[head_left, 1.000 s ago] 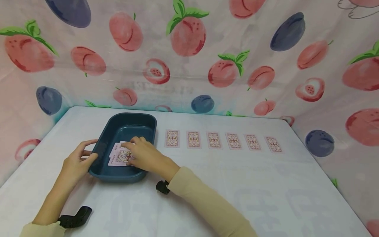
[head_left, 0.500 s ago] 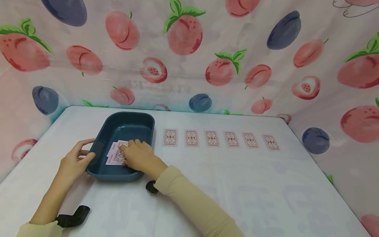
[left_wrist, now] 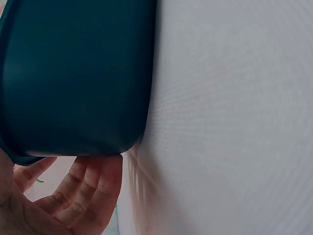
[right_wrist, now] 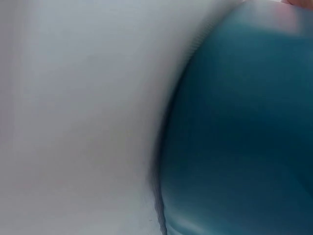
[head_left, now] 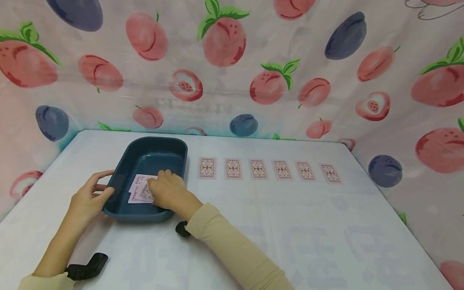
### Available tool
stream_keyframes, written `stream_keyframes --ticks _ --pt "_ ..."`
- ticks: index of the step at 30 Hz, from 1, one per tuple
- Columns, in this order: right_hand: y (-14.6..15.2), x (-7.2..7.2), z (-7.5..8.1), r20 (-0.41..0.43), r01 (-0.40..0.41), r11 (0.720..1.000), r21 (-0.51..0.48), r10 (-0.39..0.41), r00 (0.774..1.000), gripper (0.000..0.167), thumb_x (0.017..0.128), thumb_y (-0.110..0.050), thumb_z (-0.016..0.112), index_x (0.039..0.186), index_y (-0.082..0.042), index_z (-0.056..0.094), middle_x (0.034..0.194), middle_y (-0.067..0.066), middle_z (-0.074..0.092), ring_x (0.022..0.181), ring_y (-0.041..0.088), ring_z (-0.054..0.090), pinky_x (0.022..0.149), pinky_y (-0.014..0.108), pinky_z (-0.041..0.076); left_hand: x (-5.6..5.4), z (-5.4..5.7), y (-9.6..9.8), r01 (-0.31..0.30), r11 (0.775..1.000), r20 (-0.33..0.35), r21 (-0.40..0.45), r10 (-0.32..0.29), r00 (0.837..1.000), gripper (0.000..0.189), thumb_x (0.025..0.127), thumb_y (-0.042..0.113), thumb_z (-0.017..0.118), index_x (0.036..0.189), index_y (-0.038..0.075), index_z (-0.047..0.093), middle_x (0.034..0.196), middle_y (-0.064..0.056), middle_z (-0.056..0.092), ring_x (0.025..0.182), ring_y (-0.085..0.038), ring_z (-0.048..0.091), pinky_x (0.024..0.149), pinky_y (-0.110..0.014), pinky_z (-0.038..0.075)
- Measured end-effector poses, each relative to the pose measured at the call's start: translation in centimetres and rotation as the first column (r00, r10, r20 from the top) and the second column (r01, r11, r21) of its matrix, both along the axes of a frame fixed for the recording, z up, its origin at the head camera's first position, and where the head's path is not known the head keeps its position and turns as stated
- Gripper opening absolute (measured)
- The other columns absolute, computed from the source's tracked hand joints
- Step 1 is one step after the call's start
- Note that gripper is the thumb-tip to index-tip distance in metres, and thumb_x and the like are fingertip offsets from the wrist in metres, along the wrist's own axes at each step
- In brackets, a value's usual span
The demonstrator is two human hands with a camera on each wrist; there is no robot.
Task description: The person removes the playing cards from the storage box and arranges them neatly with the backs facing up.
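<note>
Loose, overlapping cards (head_left: 139, 188), pattern showing, lie in the near half of a dark blue tray (head_left: 164, 158). Right hand (head_left: 171, 192) reaches in over the tray's right side, fingers bent down onto the cards' right part; from here I can't tell if they pinch one, fingertips hidden. Left hand (head_left: 88, 199) holds the tray's left side: thumb at the rim, bent fingers against the outer wall. Just right of the tray, six cards (head_left: 257, 169) in a spaced row, patterned sides up, none touching. Black devices (head_left: 88, 267) at both wrists, beige sleeves (head_left: 237, 245). White table (head_left: 301, 229) under everything; fruit-print cloth (head_left: 217, 76) hangs behind.
</note>
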State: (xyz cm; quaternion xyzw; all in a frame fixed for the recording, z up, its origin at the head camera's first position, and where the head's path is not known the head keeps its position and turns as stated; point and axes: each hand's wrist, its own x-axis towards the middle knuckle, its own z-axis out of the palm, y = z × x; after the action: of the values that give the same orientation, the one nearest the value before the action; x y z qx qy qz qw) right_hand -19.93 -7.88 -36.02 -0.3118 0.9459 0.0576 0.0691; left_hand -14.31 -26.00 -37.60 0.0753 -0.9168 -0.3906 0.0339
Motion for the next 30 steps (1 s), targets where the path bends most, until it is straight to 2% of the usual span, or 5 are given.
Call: stream_keyframes --ticks 6,18,24,30 --pt "-0.15 -0.04 -0.04 -0.014 0.014 1.000 0.008 -0.014 1.000 0.033 0.081 -0.039 0.068 0.108 -0.023 0.061 0.100 -0.001 0.052 0.091 0.014 0.039 0.073 0.024 0.042 0.03 0.01 0.04 0.000 1.000 -0.010 -0.006 0.000 1.000 0.052 0.095 0.024 0.043 0.143 0.009 0.032 0.116 -0.036 0.053 0.098 -0.049 0.058 0.073 -0.052 0.053" --pt "-0.05 -0.04 -0.01 -0.017 0.010 1.000 -0.002 -0.010 1.000 0.035 0.080 -0.042 0.069 0.109 -0.025 0.062 0.106 -0.002 0.045 0.097 0.013 0.036 0.078 0.023 0.041 0.09 -0.04 -0.02 0.004 1.000 -0.016 -0.006 -0.004 1.000 0.052 0.095 0.025 0.044 0.143 0.009 0.032 0.115 -0.036 0.054 0.097 -0.047 0.059 0.073 -0.052 0.054" --pt "-0.10 0.00 0.08 0.011 0.027 1.000 -0.015 -0.027 1.000 0.045 0.079 -0.040 0.071 0.119 -0.026 0.057 0.110 -0.003 0.045 0.095 0.011 0.039 0.072 0.023 0.042 0.08 -0.02 -0.01 0.005 1.000 -0.019 -0.004 -0.005 1.000 0.052 0.095 0.024 0.044 0.143 0.009 0.033 0.115 -0.036 0.054 0.097 -0.048 0.059 0.073 -0.052 0.054" --pt "-0.04 0.08 0.14 0.029 -0.005 1.000 -0.007 0.005 1.000 0.052 0.080 -0.040 0.069 0.127 -0.028 0.052 0.113 -0.007 0.051 0.100 0.009 0.045 0.084 0.024 0.044 0.10 -0.03 -0.12 0.014 1.000 -0.026 -0.004 -0.014 1.000 0.051 0.095 0.024 0.044 0.143 0.009 0.033 0.114 -0.036 0.054 0.098 -0.049 0.059 0.073 -0.053 0.053"
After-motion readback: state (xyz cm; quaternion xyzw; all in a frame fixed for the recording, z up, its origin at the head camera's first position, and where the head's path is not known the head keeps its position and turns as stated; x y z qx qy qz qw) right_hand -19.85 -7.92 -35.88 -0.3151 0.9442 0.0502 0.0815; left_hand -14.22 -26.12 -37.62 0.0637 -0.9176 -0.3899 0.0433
